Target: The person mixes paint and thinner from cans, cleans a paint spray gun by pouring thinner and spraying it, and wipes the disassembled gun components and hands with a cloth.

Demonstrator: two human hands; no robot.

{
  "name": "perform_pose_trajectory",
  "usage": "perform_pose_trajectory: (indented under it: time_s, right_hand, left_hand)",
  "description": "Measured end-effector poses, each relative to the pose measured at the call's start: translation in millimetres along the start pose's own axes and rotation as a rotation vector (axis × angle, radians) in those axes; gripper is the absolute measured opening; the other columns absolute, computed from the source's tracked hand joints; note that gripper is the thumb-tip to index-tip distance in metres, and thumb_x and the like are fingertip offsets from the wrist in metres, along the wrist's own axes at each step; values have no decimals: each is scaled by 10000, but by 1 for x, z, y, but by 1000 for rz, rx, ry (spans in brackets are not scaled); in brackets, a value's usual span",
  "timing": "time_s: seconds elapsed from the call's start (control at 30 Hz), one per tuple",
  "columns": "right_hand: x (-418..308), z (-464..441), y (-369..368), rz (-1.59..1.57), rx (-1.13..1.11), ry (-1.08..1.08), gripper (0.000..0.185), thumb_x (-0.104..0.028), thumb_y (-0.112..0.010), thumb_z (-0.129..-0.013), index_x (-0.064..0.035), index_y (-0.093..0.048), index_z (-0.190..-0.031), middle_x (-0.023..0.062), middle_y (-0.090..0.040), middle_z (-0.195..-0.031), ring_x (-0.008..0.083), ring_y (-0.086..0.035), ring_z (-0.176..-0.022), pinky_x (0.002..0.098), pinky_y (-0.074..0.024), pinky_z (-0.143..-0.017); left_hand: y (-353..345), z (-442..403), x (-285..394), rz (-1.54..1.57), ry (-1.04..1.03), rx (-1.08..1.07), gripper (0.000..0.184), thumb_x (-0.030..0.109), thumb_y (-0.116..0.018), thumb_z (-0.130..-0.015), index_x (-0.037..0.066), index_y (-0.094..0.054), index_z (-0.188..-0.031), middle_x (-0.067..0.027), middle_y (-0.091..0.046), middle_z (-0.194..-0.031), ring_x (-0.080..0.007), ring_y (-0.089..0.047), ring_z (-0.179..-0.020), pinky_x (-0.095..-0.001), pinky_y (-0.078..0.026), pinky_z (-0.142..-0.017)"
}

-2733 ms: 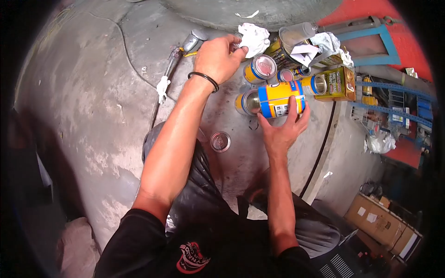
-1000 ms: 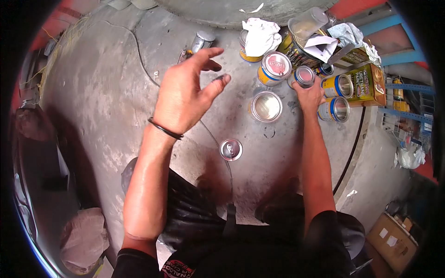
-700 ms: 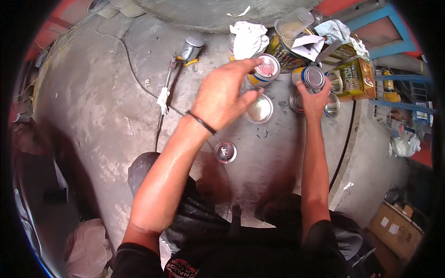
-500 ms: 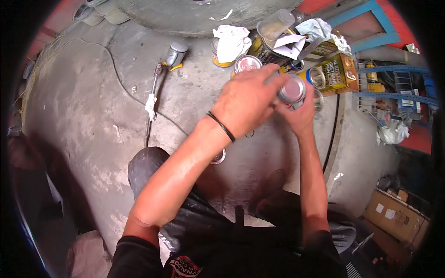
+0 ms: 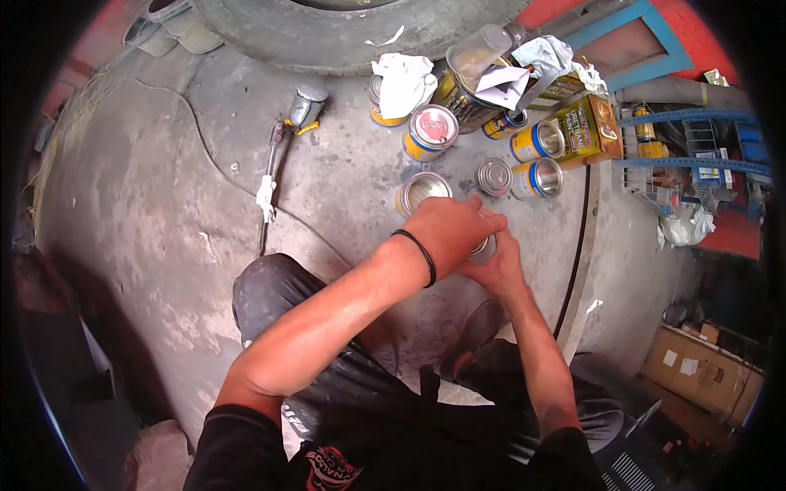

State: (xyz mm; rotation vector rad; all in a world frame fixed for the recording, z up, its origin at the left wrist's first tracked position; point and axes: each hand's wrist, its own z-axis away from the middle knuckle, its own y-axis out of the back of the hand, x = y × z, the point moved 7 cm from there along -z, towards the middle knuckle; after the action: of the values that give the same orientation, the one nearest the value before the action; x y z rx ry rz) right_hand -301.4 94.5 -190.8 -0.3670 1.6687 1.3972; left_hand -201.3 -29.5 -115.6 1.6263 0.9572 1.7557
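Observation:
Both my hands meet low over the floor, fingers curled around a small metal can (image 5: 481,246). Only a bit of its round, shiny rim shows between them. My left hand (image 5: 449,231), with a black band at the wrist, lies across its top. From the other side my right hand (image 5: 499,266) grips it. Just beyond my left hand stands an open can (image 5: 424,190). A small silver tin (image 5: 494,176) is upright farther out. Beside it are two yellow-and-blue cans, one nearer (image 5: 528,182) and one behind (image 5: 526,143).
A can with a reddish lid (image 5: 431,131) stands farther back, near a can topped by white crumpled paper (image 5: 405,84). Behind are a cluttered bucket (image 5: 465,105), a urethane paint tin (image 5: 585,131) and a large tire (image 5: 327,45). A spray gun (image 5: 308,105) with a hose lies left.
Both hands have come back toward my body from the group of cans, with a can between them. The cans they covered now show.

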Motion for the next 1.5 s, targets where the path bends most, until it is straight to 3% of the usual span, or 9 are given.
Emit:
perform_pose_trajectory:
  time_s: [0.07, 0.2, 0.23, 0.37, 0.47, 0.67, 0.8, 1.17, 1.5]
  right_hand:
    - [-5, -2, -1, 66, -19, -79, 967, -206, -1014, -646, -37, -525, -1463, 173, -684, -1381, 286, -677, -1266, 422, -522, -1089]
    - [-2, -4, 4, 59, 50, -86, 910, -181, -990, -653, -68, -542, -1437, 167, -682, -1338, 314, -683, -1231, 424, -543, -1056]
    - [-5, -4, 6, 41, 71, -84, 868, -180, -981, -660, -76, -565, -1414, 165, -664, -1335, 331, -668, -1239, 436, -540, -1053]
    - [-22, -14, 18, 31, 150, 35, 811, -161, -951, -671, -81, -584, -1389, 157, -660, -1330, 356, -653, -1236, 454, -529, -1064]
    - [-31, -20, 27, 106, 162, 143, 802, -158, -942, -660, -81, -586, -1374, 144, -679, -1310, 364, -653, -1221, 457, -506, -1081]
    - [-36, -31, 27, 420, 105, 208, 775, -189, -903, -641, -93, -603, -1349, 119, -689, -1283, 348, -647, -1209, 468, -451, -1050]
    - [-39, -34, 16, 565, 90, 216, 739, -222, -876, -650, -115, -622, -1336, 99, -676, -1278, 333, -619, -1212, 493, -437, -1022]
    - [-32, -42, -3, 739, 41, 153, 786, -260, -883, -669, -150, -633, -1406, 105, -644, -1277, 337, -584, -1211, 497, -422, -1004]
    - [-41, -51, -13, 821, -17, 173, 768, -264, -894, -655, -170, -658, -1379, 96, -641, -1243, 336, -572, -1157, 496, -410, -993]
  left_hand:
    - [3, 1, -6, 53, -2, -6, 591, 38, -807, -779, 173, -593, -1314, -158, -694, -1196, -414, -751, -977, -492, -613, -790]
    - [14, 3, -29, 426, -27, 33, 666, -14, -840, -767, 150, -552, -1344, -163, -697, -1296, -441, -729, -1058, -467, -608, -874]
    - [16, 4, -35, 494, -42, 43, 674, -43, -847, -806, 130, -527, -1374, -161, -671, -1401, -355, -749, -1109, -415, -607, -932]
    - [37, 5, -56, 1197, 50, 77, 608, -65, -801, -914, 104, -506, -1419, -99, -593, -1471, -152, -684, -1161, -325, -585, -1009]
    - [65, 10, -88, 1268, 95, 326, 640, -23, -834, -908, 113, -503, -1439, -82, -605, -1446, -160, -695, -1149, -320, -580, -1016]
    - [108, 38, -156, 1097, 248, 847, 737, 125, -920, -877, 49, -475, -1460, -135, -633, -1404, -180, -706, -1151, -330, -576, -1001]
    - [116, 55, -168, 1003, 303, 959, 783, 184, -937, -867, 21, -462, -1468, -191, -629, -1412, -200, -714, -1161, -337, -569, -994]
    - [119, 63, -176, 741, 323, 915, 823, 185, -936, -863, 10, -430, -1488, -253, -541, -1517, -271, -695, -1254, -368, -604, -991]
    - [112, 61, -178, 605, 285, 895, 768, 147, -931, -853, -5, -486, -1460, -193, -595, -1491, -280, -638, -1338, -388, -567, -1087]
